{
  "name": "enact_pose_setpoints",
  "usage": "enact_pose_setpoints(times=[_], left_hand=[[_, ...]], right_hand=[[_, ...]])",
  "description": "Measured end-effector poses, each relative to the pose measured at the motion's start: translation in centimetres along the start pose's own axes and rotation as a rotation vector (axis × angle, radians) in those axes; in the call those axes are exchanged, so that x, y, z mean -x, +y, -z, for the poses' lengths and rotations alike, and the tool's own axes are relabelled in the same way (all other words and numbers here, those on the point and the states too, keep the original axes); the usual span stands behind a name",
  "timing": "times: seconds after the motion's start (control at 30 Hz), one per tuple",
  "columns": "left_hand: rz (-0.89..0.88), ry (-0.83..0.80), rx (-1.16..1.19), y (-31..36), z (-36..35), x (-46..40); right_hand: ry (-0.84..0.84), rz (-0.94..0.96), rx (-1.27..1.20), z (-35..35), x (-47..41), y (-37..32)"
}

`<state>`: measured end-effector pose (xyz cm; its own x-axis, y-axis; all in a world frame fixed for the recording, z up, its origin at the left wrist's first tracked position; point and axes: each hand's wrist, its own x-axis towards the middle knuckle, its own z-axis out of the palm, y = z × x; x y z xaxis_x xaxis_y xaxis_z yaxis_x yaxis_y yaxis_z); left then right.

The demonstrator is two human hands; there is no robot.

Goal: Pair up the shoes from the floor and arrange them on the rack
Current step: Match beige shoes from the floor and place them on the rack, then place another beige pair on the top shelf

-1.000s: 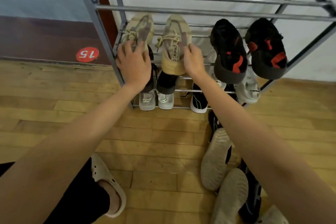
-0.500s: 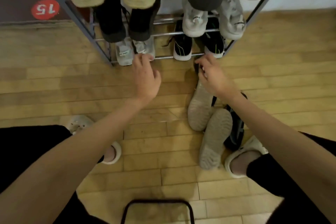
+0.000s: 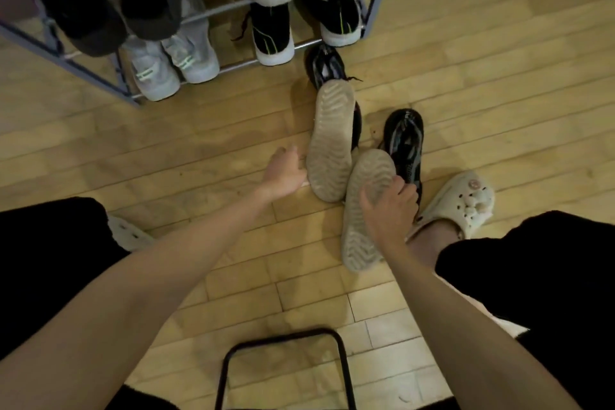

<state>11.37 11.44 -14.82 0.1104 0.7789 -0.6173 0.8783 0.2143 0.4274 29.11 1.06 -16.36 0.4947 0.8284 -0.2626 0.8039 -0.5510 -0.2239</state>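
- The right hand [image 3: 389,206] has its fingers curled over the right edge of the near overturned shoe [image 3: 364,210], which lies sole-up on the floor; it looks like a grip across the middle of the sole.
- The left hand [image 3: 286,171] touches the left edge of the far overturned shoe [image 3: 331,140] near its heel. Its fingers are hidden behind the hand, so whether they clasp the shoe cannot be told.
- Both soles look like ribbed rubber: light, somewhat flexible, not slippery. Holding at the waist or heel should allow a one-handed lift and flip.
- Two black shoes [image 3: 404,143] lie touching and partly under the pale soles, so lifting may drag them.
- The person's clog [image 3: 462,206] sits just right of the gripped shoe, so room is tight there; the wooden floor [image 3: 199,150] to the left is open.
- The rack [image 3: 100,76] stands far left, its lower tiers already filled with pairs.
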Motion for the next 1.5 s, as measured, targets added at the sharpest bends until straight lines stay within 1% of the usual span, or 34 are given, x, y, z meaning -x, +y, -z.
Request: enact_pose_setpoints(times=[0.03,0.13,0.17,0.23,0.3,0.37,0.47,0.53,0.7,0.77,0.83,0.9,0.93,1.03,1.1,1.13,1.23,1.3,1.4,1.5], left_hand=[[-0.094,0.019,-0.126,0.5,0.4,-0.3],[-0.476,0.075,-0.573,2.0,2.0,-2.1],[-0.584,0.068,-0.719,2.5,2.7,-3.0],[-0.744,0.026,-1.063,3.8,3.6,-4.5],[-0.844,0.025,-1.419,5.3,3.9,-5.6],[-0.889,0.028,-1.662,6.7,3.9,-6.5],[-0.873,-0.002,-1.848,8.1,3.6,-7.4],[-0.886,-0.001,-1.896,8.6,3.4,-7.5],[-0.982,0.026,-1.781,7.9,4.3,-7.7],[-1.036,0.069,-1.700,7.1,5.1,-7.4],[-1.010,0.104,-1.567,5.5,5.9,-6.6],[-0.903,0.125,-1.401,3.2,6.6,-5.0],[-0.819,0.109,-1.314,1.8,6.9,-3.9],[-0.470,0.063,-1.060,-2.2,6.7,0.3],[-0.288,0.099,-0.897,-4.5,5.6,2.8],[-0.234,0.139,-0.808,-5.3,5.0,3.9],[-0.156,0.227,-0.496,-6.8,3.5,7.5],[-0.086,0.300,-0.328,-7.0,2.9,9.7],[0.007,0.393,-0.187,-6.9,3.2,11.7],[0.049,0.419,-0.076,-6.3,5.2,12.9]], right_hand=[[-0.016,-0.024,-0.002,-0.3,0.7,0.0],[-0.125,-0.082,-0.031,-0.8,1.9,0.0],[-0.162,-0.084,-0.022,-0.8,1.9,-0.2],[-0.227,-0.083,0.001,-0.5,2.1,-0.3],[-0.297,-0.122,0.009,-0.4,2.5,-0.4],[-0.399,-0.163,0.004,-0.8,3.1,-0.3],[-0.458,-0.148,0.030,-1.3,3.5,0.3],[-0.462,-0.130,0.024,-1.3,3.3,0.6],[-0.457,-0.113,-0.025,-1.1,3.3,0.9],[-0.463,-0.101,-0.032,-1.1,3.3,0.8],[-0.472,-0.098,-0.055,-0.9,3.2,0.6],[-0.480,-0.117,-0.092,-0.8,3.1,0.5],[-0.479,-0.124,-0.111,-0.7,3.1,0.4],[-0.493,-0.111,-0.153,-0.1,3.4,-0.3],[-0.527,-0.108,-0.209,0.5,3.6,-1.3],[-0.526,-0.110,-0.235,0.7,3.7,-1.9],[-0.467,-0.142,-0.333,1.9,4.2,-4.0],[-0.447,-0.178,-0.404,3.3,4.3,-5.4],[-0.425,-0.239,-0.471,5.2,3.9,-6.8],[-0.386,-0.242,-0.512,8.0,3.6,-8.3]])
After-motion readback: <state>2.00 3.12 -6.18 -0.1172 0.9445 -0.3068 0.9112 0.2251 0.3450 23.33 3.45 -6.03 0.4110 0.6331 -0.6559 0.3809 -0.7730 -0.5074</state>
